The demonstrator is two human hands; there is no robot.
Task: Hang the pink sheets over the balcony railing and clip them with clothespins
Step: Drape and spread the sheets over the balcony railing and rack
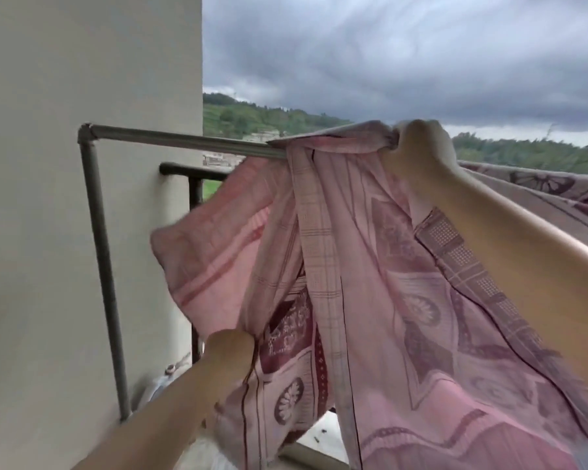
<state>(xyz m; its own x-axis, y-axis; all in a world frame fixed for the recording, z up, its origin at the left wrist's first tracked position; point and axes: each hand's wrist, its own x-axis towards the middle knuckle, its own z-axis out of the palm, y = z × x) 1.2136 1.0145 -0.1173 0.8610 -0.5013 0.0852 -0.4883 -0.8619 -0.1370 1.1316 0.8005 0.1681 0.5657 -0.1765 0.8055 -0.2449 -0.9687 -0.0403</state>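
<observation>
Two bare arms reach out from the bottom. Low down, the left hand [230,347] grips a bunched fold of the pink sheet [370,300]. Higher up, the right hand [418,144] holds the sheet's top edge tight in its curled fingers, right at the grey metal bar [184,140]. From the bar, the sheet hangs down between both hands. Another patterned sheet [550,188] lies over the bar to the right. Beyond the bar are a dark railing [194,171], green hills and grey clouds.
</observation>
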